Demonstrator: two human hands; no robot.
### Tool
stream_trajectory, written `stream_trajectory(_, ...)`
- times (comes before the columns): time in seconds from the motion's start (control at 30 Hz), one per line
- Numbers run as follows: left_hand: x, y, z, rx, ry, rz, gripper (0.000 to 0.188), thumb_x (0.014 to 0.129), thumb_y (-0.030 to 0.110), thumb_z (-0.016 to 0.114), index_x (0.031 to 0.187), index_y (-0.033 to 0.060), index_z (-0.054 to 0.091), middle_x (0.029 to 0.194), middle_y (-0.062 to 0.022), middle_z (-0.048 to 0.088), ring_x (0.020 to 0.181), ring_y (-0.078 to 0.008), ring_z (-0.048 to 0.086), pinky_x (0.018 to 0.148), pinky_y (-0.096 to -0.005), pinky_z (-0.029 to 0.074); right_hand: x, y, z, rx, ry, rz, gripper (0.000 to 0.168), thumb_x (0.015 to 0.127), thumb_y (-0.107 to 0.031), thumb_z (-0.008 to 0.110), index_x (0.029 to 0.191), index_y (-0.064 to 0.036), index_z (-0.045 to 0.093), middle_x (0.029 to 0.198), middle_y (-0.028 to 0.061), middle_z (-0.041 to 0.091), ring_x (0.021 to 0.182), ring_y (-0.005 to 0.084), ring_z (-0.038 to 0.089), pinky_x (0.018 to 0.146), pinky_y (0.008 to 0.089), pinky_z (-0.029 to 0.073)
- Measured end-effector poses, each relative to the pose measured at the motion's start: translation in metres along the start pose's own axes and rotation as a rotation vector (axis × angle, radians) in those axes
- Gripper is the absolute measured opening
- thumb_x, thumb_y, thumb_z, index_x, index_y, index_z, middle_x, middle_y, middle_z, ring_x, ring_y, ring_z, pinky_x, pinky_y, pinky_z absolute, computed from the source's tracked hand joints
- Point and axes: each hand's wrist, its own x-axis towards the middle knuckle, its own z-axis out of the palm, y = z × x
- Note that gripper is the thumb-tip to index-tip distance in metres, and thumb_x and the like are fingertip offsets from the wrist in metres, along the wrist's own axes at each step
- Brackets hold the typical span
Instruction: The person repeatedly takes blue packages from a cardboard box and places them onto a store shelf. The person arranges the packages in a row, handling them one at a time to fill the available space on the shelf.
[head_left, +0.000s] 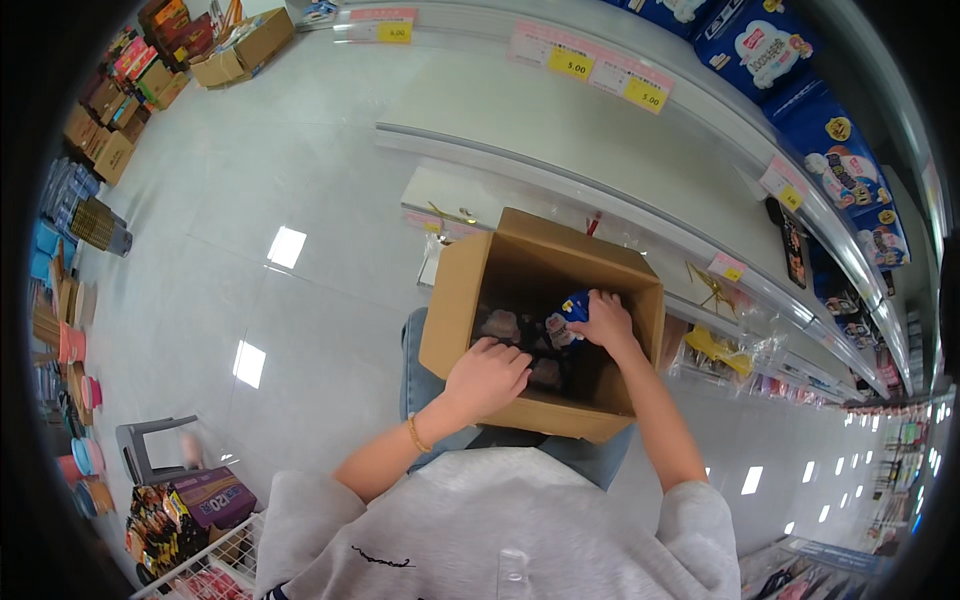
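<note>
An opened cardboard box (454, 307) sits before me, over my jeans-clad legs, with its flaps raised. Inside, my right hand (606, 321) grips a blue printed package (568, 311) by its upper right end. My left hand (491, 377) reaches over the near left side of the box, its fingers curled down. Whether those fingers hold anything is hidden. Darker packages with pale printed shapes (501, 325) lie in the shadow at the bottom of the box.
Shelving with a broad white shelf (480, 101) and price tags rises beyond the box. Blue packages (765, 49) stand on the upper shelf at right. A white wire basket (240, 551) is at lower left, beside a purple package (214, 496). Cardboard boxes (247, 49) line the far left.
</note>
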Motion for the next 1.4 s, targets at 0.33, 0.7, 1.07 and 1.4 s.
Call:
stream_trajectory(0.33,0.003,0.0,-0.007,-0.022,0.007,0.024,0.015,0.087,0.018,0.07,0.097,0.0069,0.07,0.087,-0.0033,0.067,0.081,-0.0214,0.066,0.076,-0.0342,0.051,0.084,0.101,0.181,0.365,-0.168,0.266,0.098,0.077,-0.037,0.084,0.152,-0.001,0.031,0.134,0.0309,0.061,0.124,0.0453,0.06,0.101,0.0487,0.052)
stream_trajectory(0.7,-0.009,-0.002,-0.005,-0.016,-0.05,0.018,0.013,0.084,0.016,0.07,0.094,0.0076,0.07,0.08,-0.0024,0.065,0.074,-0.0192,0.064,0.068,-0.0323,0.05,0.06,0.046,0.176,0.471,0.015,0.416,0.082,0.084,-0.03,0.079,0.149,-0.002,0.036,0.132,0.0291,0.063,0.119,0.0492,0.061,0.1,0.0539,0.051)
stream_trajectory(1.07,0.007,0.018,0.0,0.01,0.001,-0.139,0.009,0.085,0.014,0.07,0.091,0.0076,0.071,0.08,-0.0056,0.067,0.075,-0.0249,0.066,0.067,-0.0362,0.052,0.084,0.045,0.243,-0.126,0.09,-0.095,0.031,0.087,-0.025,0.066,0.117,-0.018,0.073,0.133,0.0179,0.059,0.129,0.0384,0.054,0.095,0.0542,0.053)
stream_trajectory(1.4,0.015,0.038,0.006,0.068,0.027,-0.181,0.009,0.085,0.016,0.067,0.091,0.0093,0.067,0.079,-0.0088,0.066,0.074,-0.0287,0.067,0.067,-0.0408,0.054,0.094,0.046,0.234,-0.091,0.057,-0.224,0.027,0.086,-0.019,0.064,0.108,-0.011,0.077,0.124,0.0191,0.066,0.114,0.0378,0.065,0.094,0.0496,0.056)
